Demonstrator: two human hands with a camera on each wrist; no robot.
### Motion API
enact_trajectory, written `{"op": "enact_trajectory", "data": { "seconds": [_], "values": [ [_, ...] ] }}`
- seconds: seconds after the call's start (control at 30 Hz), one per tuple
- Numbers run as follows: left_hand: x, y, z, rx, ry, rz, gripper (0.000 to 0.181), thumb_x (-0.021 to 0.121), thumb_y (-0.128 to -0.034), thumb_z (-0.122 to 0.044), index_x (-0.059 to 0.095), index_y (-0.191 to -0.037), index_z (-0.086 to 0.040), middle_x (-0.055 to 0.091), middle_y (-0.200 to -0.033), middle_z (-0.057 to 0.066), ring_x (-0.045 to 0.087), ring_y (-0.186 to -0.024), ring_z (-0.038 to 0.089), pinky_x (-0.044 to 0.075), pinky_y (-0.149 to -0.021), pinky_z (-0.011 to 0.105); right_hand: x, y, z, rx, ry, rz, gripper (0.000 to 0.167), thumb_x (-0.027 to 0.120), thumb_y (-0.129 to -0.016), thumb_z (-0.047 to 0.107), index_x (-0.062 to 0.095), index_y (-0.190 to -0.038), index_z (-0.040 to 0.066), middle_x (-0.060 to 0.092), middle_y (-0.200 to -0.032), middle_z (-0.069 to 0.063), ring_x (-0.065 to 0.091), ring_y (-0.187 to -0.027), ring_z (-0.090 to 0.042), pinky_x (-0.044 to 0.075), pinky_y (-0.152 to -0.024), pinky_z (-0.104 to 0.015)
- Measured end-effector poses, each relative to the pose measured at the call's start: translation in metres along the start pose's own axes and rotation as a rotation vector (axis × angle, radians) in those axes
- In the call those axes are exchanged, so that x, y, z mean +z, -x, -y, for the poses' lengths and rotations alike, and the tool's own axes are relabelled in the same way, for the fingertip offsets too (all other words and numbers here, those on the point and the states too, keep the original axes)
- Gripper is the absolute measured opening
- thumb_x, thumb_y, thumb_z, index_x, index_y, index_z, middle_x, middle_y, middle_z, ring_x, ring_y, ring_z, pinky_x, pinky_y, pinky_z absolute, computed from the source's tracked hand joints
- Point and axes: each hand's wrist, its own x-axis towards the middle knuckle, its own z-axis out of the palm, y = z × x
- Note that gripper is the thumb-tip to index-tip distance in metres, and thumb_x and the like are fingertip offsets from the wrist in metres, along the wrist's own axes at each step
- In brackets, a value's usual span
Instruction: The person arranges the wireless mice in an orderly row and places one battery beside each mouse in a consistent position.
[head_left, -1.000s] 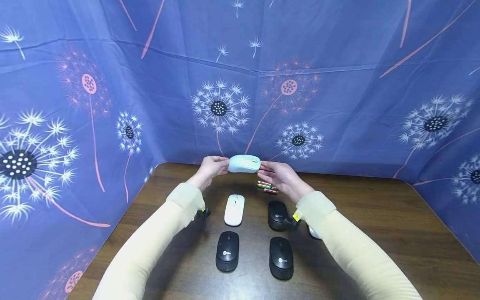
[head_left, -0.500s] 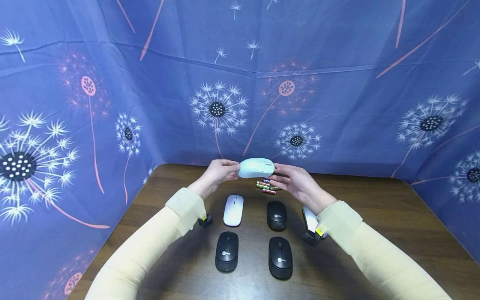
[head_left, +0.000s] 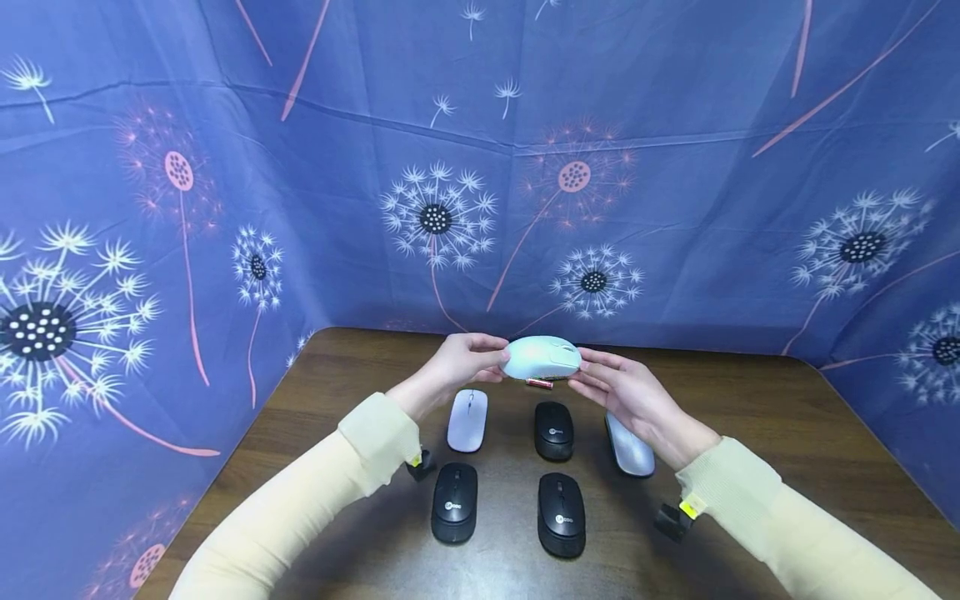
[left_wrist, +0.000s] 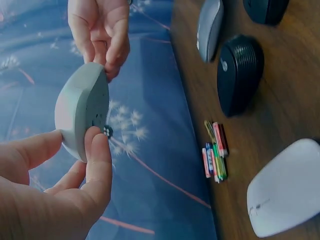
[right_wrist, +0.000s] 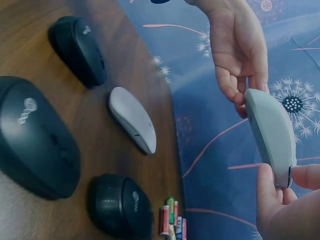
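Note:
A pale mint-white computer mouse (head_left: 542, 358) is held up above the far part of the table, lying sideways between two hands. My left hand (head_left: 461, 364) pinches its rounded rear end, thumb on one side and fingertips on the underside, as the left wrist view shows. With thumb and fingers, my right hand (head_left: 637, 396) grips the opposite end, by the scroll wheel and buttons. In the left wrist view the mouse (left_wrist: 82, 110) shows part of its flat underside. Behind and below it lie several small batteries (left_wrist: 215, 155), mostly hidden in the head view.
On the wooden table (head_left: 337, 358) stand a white mouse (head_left: 467, 421), a silver-grey mouse (head_left: 630, 448) and several black mice, one at the front left (head_left: 454, 502). A blue dandelion-print cloth (head_left: 487, 108) hangs behind the table's far edge.
Both hands have carried the mint-white mouse right and slightly down, toward the viewer. The right forearm has swung right, uncovering the silver-grey mouse, while the batteries have become mostly covered.

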Motion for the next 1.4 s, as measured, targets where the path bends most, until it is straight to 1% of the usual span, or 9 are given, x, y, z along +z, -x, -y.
{"op": "enact_trajectory", "data": {
  "seconds": [0.2, 0.43, 0.53, 0.67, 0.73, 0.83, 1.03, 1.23, 1.4],
  "values": [
    [0.013, 0.009, 0.002, 0.022, 0.027, 0.061, 0.035, 0.062, -0.0891, -0.002, 0.057, -0.123, 0.006, 0.064, -0.109, 0.021, 0.068, -0.084, 0.026, 0.055, -0.082, 0.037, -0.012, 0.015, -0.002, 0.0, 0.014, 0.004, 0.059, 0.053, -0.095, 0.004, 0.022, -0.143, -0.01, 0.065, -0.103, 0.003, 0.065, -0.097, -0.011, 0.05, -0.091, -0.029],
    [0.028, 0.02, 0.005, 0.052, 0.052, 0.131, 0.037, 0.062, -0.0872, 0.003, 0.055, -0.124, 0.007, 0.064, -0.1, 0.018, 0.069, -0.083, 0.026, 0.054, -0.083, 0.04, -0.023, 0.031, -0.002, -0.002, 0.009, 0.014, 0.06, 0.055, -0.094, 0.004, 0.021, -0.142, -0.011, 0.064, -0.106, 0.001, 0.064, -0.1, -0.012, 0.049, -0.092, -0.029],
    [0.036, 0.023, 0.008, 0.069, 0.068, 0.155, 0.038, 0.062, -0.0864, 0.005, 0.055, -0.124, 0.007, 0.062, -0.098, 0.016, 0.069, -0.082, 0.025, 0.056, -0.081, 0.039, -0.029, 0.039, -0.004, 0.003, -0.008, 0.009, 0.052, 0.056, -0.093, 0.004, 0.031, -0.138, -0.007, 0.065, -0.107, 0.002, 0.064, -0.1, -0.012, 0.05, -0.092, -0.028],
    [0.048, 0.028, 0.011, 0.092, 0.089, 0.162, 0.038, 0.062, -0.0854, 0.006, 0.056, -0.123, 0.006, 0.06, -0.098, 0.015, 0.066, -0.08, 0.019, 0.056, -0.079, 0.037, -0.038, 0.05, -0.006, -0.009, -0.058, 0.013, 0.027, 0.057, -0.093, 0.003, 0.055, -0.12, 0.005, 0.066, -0.108, 0.001, 0.065, -0.101, -0.014, 0.05, -0.091, -0.028],
    [0.054, 0.03, 0.013, 0.105, 0.096, 0.155, 0.037, 0.063, -0.0851, 0.007, 0.057, -0.122, 0.006, 0.06, -0.098, 0.015, 0.066, -0.078, 0.017, 0.056, -0.078, 0.037, -0.042, 0.054, -0.007, -0.023, -0.085, 0.022, 0.022, 0.056, -0.093, 0.001, 0.063, -0.111, 0.01, 0.067, -0.108, -0.001, 0.065, -0.101, -0.014, 0.05, -0.091, -0.027],
    [0.062, 0.033, 0.017, 0.125, 0.1, 0.146, 0.038, 0.063, -0.0843, 0.007, 0.057, -0.122, 0.006, 0.06, -0.097, 0.015, 0.066, -0.078, 0.017, 0.057, -0.077, 0.036, -0.047, 0.06, -0.009, -0.045, -0.109, 0.03, 0.022, 0.055, -0.093, 0.0, 0.067, -0.106, 0.013, 0.067, -0.108, -0.001, 0.065, -0.101, -0.015, 0.05, -0.09, -0.027],
    [0.077, 0.041, 0.026, 0.155, 0.084, 0.16, 0.04, 0.066, -0.0818, 0.008, 0.058, -0.121, 0.004, 0.06, -0.096, 0.012, 0.068, -0.08, 0.019, 0.058, -0.072, 0.032, -0.06, 0.069, -0.015, -0.084, -0.147, 0.07, 0.025, 0.05, -0.095, -0.003, 0.068, -0.106, 0.01, 0.067, -0.109, -0.002, 0.065, -0.101, -0.015, 0.051, -0.09, -0.028],
    [0.094, 0.046, 0.039, 0.116, 0.135, 0.208, 0.042, 0.065, -0.0813, 0.01, 0.057, -0.122, 0.005, 0.06, -0.096, 0.01, 0.069, -0.079, 0.018, 0.057, -0.074, 0.036, -0.079, 0.079, -0.023, -0.068, -0.082, 0.096, 0.028, 0.047, -0.096, -0.002, 0.068, -0.109, 0.011, 0.067, -0.111, -0.001, 0.064, -0.103, -0.014, 0.05, -0.09, -0.028],
    [0.104, 0.054, 0.049, 0.112, 0.12, 0.227, 0.04, 0.065, -0.0813, 0.01, 0.058, -0.12, 0.004, 0.059, -0.093, 0.008, 0.069, -0.077, 0.019, 0.057, -0.073, 0.036, -0.091, 0.086, -0.032, -0.058, -0.013, 0.109, 0.029, 0.047, -0.096, -0.002, 0.068, -0.109, 0.013, 0.066, -0.112, 0.001, 0.064, -0.104, -0.013, 0.05, -0.09, -0.028]
  ]
}}
